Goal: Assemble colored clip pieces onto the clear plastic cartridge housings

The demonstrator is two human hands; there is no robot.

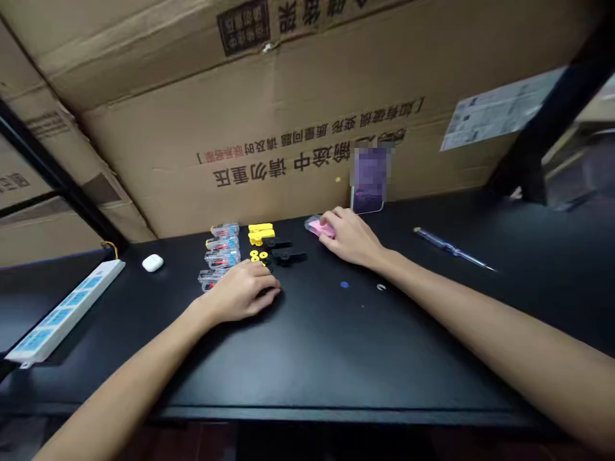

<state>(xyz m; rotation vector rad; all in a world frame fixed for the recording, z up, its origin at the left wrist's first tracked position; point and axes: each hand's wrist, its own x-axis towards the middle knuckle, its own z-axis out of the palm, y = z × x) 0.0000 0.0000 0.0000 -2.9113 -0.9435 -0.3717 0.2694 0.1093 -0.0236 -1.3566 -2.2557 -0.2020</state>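
Observation:
My right hand (pixel 350 237) is at the back of the table, its fingers closed on a small pink and clear plastic object (pixel 317 225) whose kind I cannot make out. My left hand (pixel 247 288) rests on the table with fingers loosely bent and the thumb apart. It partly covers the nearest of several clear plastic casings (pixel 223 258) with red and blue bits inside, lined up in a column. Just beyond its fingers lie small yellow rings (pixel 254 255), yellow plastic pieces (pixel 261 232) and black plastic pieces (pixel 288 255).
A phone (pixel 369 179) leans against the large cardboard box (pixel 288 115) behind. To the right lies a screwdriver (pixel 451 248). A blue disc (pixel 344 285) and a small pale clip (pixel 381 287) lie in front. At left are a white earbud case (pixel 152 262) and a power strip (pixel 67 314).

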